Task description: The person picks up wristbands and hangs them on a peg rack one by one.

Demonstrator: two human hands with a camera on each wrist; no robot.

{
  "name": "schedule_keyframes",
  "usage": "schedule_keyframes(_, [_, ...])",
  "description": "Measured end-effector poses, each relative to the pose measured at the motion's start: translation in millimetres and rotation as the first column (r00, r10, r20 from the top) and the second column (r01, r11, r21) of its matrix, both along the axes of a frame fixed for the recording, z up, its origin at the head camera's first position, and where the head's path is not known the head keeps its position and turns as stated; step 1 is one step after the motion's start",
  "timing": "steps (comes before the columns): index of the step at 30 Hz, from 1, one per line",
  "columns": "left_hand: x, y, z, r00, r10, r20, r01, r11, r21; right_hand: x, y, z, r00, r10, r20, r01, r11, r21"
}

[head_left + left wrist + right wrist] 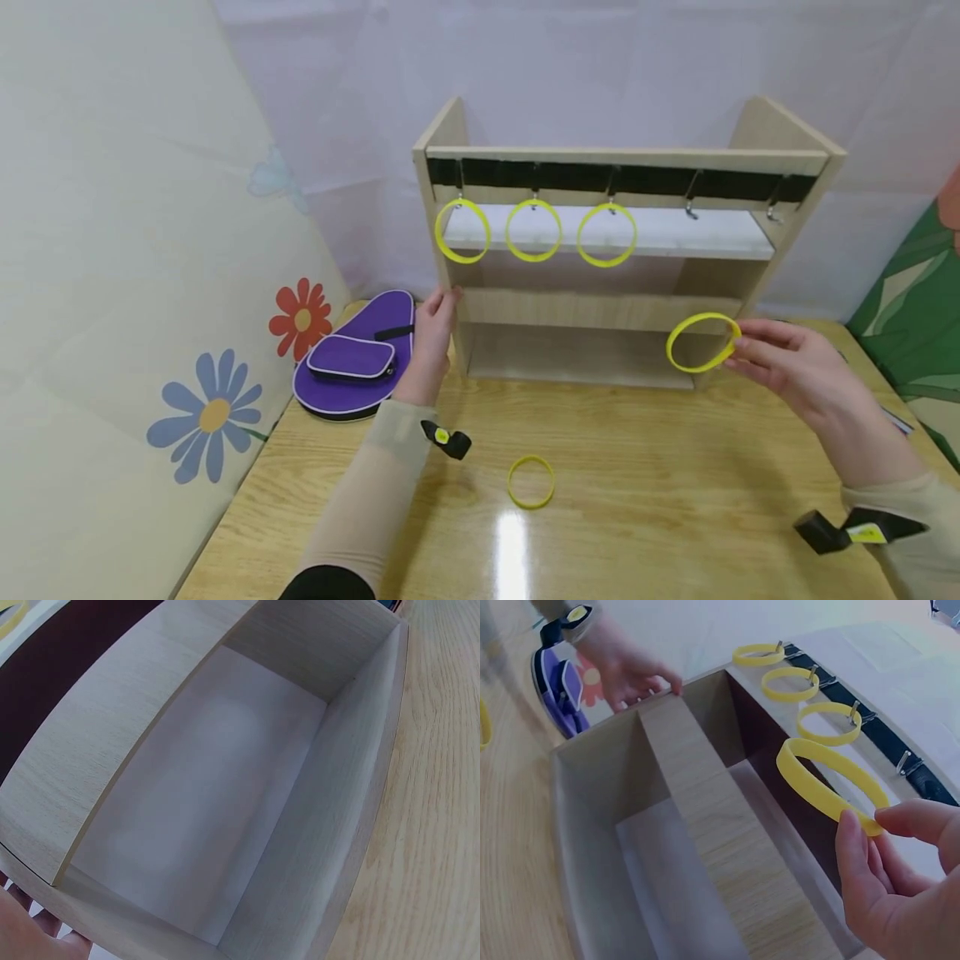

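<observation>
Right hand (802, 375) is pinching a yellow band (808, 787) at its edge, loop sticking out left of the fingertips, probably so the opening's staying clear. Left hand (433, 333) is pressing the shelf (600, 310) side, fingers unclenched, seemingly just steadying it.

The wooden table (645, 517) carries a shelf unit (600, 308) at my twelve o'clock, a yellow ring (531, 507) nearer me, a purple case (351, 358) at eleven.
</observation>
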State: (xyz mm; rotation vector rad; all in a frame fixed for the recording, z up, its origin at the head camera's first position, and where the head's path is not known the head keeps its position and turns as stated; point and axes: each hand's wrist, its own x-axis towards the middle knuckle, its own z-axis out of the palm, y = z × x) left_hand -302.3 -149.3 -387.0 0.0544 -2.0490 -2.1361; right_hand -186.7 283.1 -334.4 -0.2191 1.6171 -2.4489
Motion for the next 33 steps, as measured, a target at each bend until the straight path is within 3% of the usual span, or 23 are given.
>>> schedule_keyframes(5, [0.7,-1.1,0.0,1.0,-0.018,-0.001,0.018,1.0,0.019,-2.7,-5.4,10.7,1.0,-0.012,-0.013,0.011,0.998,-0.062])
schedule_keyframes(15, [0.0,-1.7,-0.2,1.0,-0.016,-0.002,0.016,1.0,0.009,-11.2,-28.4,37.9,0.991,-0.103,-0.089,0.098,0.994,-0.058])
schedule_keyframes(22, [-0.2,0.3,0.0,1.0,-0.001,-0.005,0.001,1.0,0.01,-15.0,-39.5,51.1,0.989,-0.141,-0.04,0.133,0.978,-0.161])
schedule_keyframes(33, [0.7,0.7,1.3,1.0,0.002,-0.008,-0.002,1.0,0.012,-26.6,-44.2,61.6,0.978,-0.194,0.075,0.208,0.928,-0.31])
